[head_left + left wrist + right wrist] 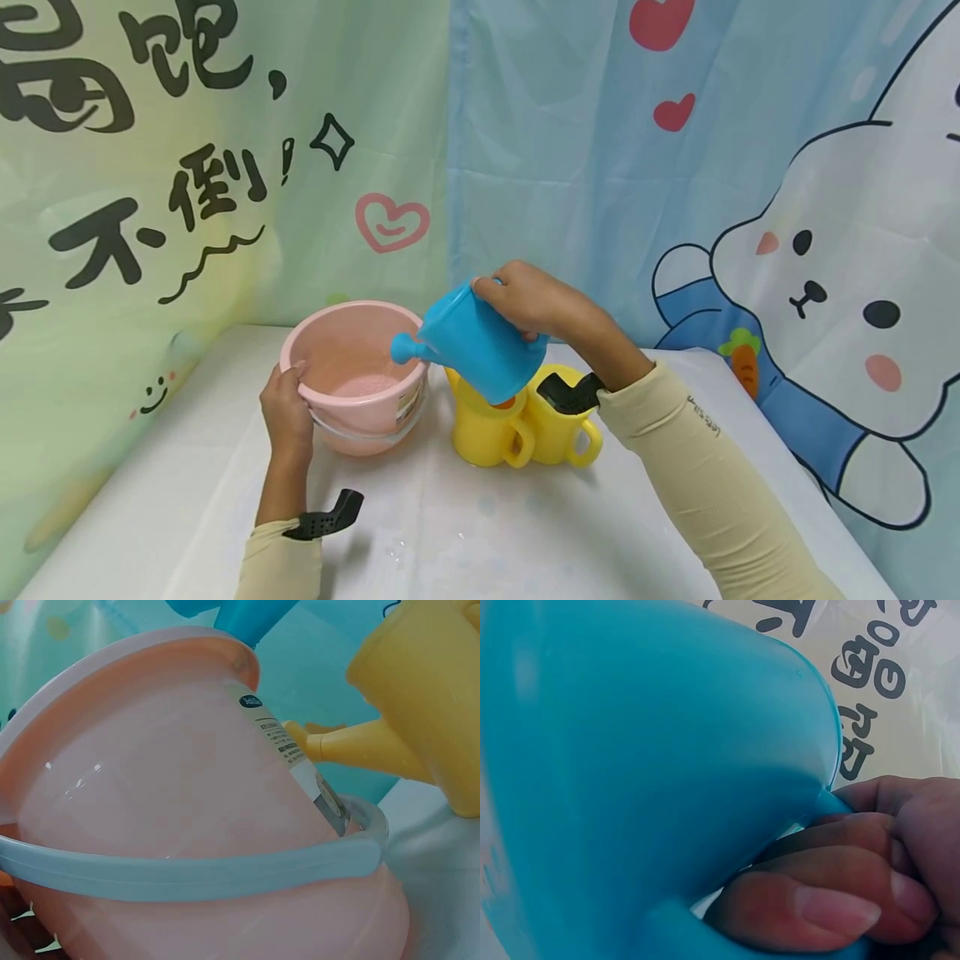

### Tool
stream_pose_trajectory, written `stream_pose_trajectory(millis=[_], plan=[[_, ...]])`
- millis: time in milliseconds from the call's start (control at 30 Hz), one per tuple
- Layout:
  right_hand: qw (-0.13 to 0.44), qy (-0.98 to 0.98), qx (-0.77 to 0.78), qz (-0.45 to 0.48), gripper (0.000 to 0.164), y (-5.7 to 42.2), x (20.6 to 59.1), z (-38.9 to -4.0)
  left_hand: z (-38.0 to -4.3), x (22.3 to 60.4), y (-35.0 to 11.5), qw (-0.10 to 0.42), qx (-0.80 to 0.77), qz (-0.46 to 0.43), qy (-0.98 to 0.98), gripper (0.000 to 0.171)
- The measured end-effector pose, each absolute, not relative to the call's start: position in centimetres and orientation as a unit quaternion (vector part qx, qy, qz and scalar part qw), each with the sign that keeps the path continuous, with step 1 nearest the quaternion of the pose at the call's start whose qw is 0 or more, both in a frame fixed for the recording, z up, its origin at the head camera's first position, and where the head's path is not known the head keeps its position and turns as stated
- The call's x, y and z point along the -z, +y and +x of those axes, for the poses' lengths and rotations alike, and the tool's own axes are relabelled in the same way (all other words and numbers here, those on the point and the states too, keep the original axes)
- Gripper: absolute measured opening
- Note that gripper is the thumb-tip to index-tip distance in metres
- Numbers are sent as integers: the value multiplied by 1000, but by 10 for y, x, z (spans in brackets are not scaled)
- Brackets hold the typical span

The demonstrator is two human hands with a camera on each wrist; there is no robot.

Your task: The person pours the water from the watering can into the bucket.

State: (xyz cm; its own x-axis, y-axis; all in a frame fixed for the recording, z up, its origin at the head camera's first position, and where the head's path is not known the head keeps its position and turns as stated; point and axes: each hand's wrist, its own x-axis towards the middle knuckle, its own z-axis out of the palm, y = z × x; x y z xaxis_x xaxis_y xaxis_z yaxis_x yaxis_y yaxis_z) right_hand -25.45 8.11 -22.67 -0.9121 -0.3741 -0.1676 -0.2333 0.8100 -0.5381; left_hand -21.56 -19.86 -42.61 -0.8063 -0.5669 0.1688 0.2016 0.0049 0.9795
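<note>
My right hand (528, 302) grips the handle of a blue watering can (480, 346), and the right wrist view shows the fingers curled round that handle (727, 946). The can tips to the left, its round spout head (405, 348) over the near right rim of a pink bucket (358, 411). At the bucket's left side, my left hand (287, 408) holds the rim with the thumb over the edge. The bucket leans slightly, and its grey-blue carrying handle (187, 877) hangs down along the front. A label (281, 742) shows on its side.
Two yellow watering cans (487, 433) stand side by side right of the bucket, partly behind the blue one; one spout (360, 742) points at the bucket. Small water drops (396, 552) dot the white tabletop (450, 517). A printed cloth (525, 167) hangs behind.
</note>
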Motion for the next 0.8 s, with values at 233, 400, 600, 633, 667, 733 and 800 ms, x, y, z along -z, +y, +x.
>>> stream_pose_trajectory(millis=[233, 400, 600, 633, 667, 733, 800], plan=[[136, 941, 264, -161, 45, 82, 226, -255, -216, 426, -198, 279, 688, 143, -654, 45], [138, 942, 259, -163, 46, 81, 225, -256, -216, 426, -198, 280, 687, 147, -654, 45], [138, 943, 256, -160, 45, 79, 225, -255, -217, 425, -198, 283, 688, 151, -651, 45], [137, 944, 254, -160, 45, 79, 225, -254, -217, 425, -198, 284, 688, 151, -650, 44], [136, 944, 253, -160, 45, 79, 224, -254, -217, 425, -198, 284, 688, 151, -651, 44], [135, 945, 252, -159, 45, 78, 224, -253, -217, 425, -198, 284, 687, 151, -651, 44], [134, 946, 250, -158, 45, 77, 224, -252, -216, 425, -198, 283, 687, 151, -652, 44]])
